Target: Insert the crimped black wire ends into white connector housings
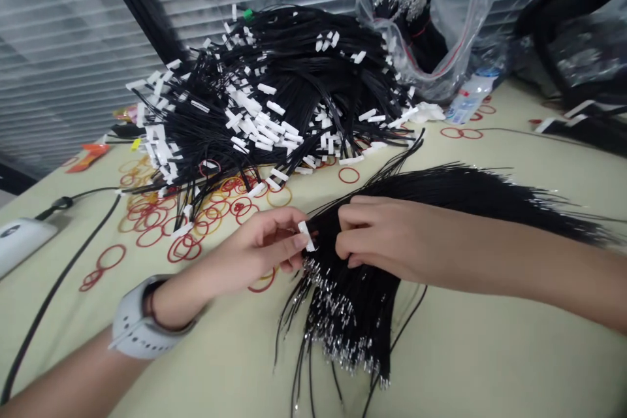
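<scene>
My left hand (259, 245) pinches a small white plastic connector (306, 236) at the edge of a thick bundle of thin black wires (431, 199). My right hand (379, 232) sits just beside it, its fingers closed around the wires. Bare metal crimp terminals (337, 333) fan out at the bundle's lower end, below my hands. A grey smartwatch (142, 320) circles my left wrist. Behind my hands lies a large heap of black wires with white connectors (255, 101).
Red and tan rubber bands (157, 219) lie scattered over the pale green table mat (455, 333). A clear plastic bag of wires (416, 32) and a water bottle (470, 98) stand at the back. A white device (19, 241) with a black cable sits at the left edge.
</scene>
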Action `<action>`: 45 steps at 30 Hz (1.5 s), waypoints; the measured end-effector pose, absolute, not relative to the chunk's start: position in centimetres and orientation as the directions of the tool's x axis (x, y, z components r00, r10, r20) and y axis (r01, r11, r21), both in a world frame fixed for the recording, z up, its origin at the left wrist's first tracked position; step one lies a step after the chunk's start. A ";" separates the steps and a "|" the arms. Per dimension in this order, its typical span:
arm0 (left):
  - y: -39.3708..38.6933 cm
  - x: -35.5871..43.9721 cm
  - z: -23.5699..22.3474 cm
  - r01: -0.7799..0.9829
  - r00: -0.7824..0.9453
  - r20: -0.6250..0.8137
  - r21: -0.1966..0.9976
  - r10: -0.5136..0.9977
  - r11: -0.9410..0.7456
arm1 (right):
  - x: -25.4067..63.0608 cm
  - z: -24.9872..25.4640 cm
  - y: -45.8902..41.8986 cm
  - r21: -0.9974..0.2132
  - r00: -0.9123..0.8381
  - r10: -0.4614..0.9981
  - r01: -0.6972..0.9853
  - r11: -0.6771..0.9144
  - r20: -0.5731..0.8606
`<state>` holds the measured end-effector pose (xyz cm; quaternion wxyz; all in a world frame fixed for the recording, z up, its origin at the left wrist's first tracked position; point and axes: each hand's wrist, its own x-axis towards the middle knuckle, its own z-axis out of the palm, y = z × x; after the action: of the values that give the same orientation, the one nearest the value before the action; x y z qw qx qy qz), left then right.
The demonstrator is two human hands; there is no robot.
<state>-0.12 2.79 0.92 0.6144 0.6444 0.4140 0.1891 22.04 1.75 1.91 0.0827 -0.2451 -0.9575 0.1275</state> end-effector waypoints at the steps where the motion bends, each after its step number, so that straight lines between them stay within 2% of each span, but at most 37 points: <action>1: 2.8 -0.1 1.0 0.308 0.586 -0.259 0.947 0.767 0.085 | 22.1 2.0 1.7 -0.300 -0.855 0.512 0.469 0.831 0.081; 6: 3.2 -0.3 1.0 0.327 0.580 -0.243 0.944 0.777 0.050 | 22.3 3.1 2.2 -0.374 -0.803 0.595 0.545 0.751 0.023; 10: 3.2 -0.3 0.9 0.387 0.565 -0.288 0.920 0.773 0.060 | 22.4 3.1 2.5 -0.466 -0.692 0.716 0.605 0.646 0.095; 14: 3.0 -0.1 0.8 0.376 0.580 -0.278 0.925 0.765 0.052 | 22.3 2.4 2.2 -0.516 -0.652 0.739 0.581 0.630 0.167; 18: 2.8 0.0 1.0 0.368 0.582 -0.271 0.928 0.767 0.049 | 22.1 2.0 1.4 -0.505 -0.611 0.761 0.596 0.624 0.219; 26: 2.9 -0.4 0.6 0.353 0.580 -0.232 0.936 0.781 0.016 | 21.7 1.4 0.4 -0.405 -0.545 0.747 0.628 0.665 0.382; 33: 3.0 -0.2 0.5 0.356 0.587 -0.242 0.934 0.773 0.023 | 21.2 0.8 0.4 -0.469 -0.537 0.757 0.596 0.652 0.371; 38: 3.0 -0.1 0.6 0.359 0.573 -0.255 0.932 0.779 0.041 | 20.7 0.2 0.4 -0.588 -0.471 0.822 0.582 0.561 0.320; 45: 3.0 -0.2 0.5 0.382 0.538 -0.264 0.923 0.800 0.047 | 20.9 0.7 0.3 -0.671 -0.449 0.865 0.574 0.470 0.223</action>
<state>-0.18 2.99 0.51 0.5713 0.6654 0.4442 0.1830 20.87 0.27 0.66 0.2801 -0.4440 -0.8103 0.2604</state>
